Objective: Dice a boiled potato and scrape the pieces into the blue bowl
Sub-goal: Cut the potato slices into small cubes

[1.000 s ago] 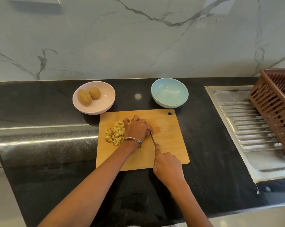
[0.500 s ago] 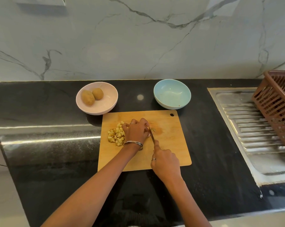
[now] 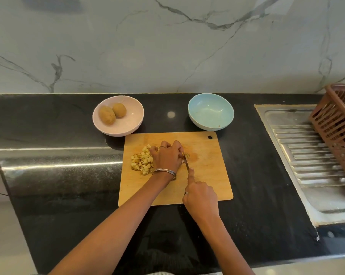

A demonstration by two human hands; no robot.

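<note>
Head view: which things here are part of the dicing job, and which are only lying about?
Job: knife, right hand, left hand, diced potato, cutting board, blue bowl.
Lying about: pink bowl with two whole potatoes, brown basket.

Right hand [image 3: 201, 197] grips the knife [image 3: 186, 161] beside the left hand [image 3: 167, 156]; blue bowl [image 3: 210, 111] at one o'clock of the board [image 3: 207, 175].
</note>
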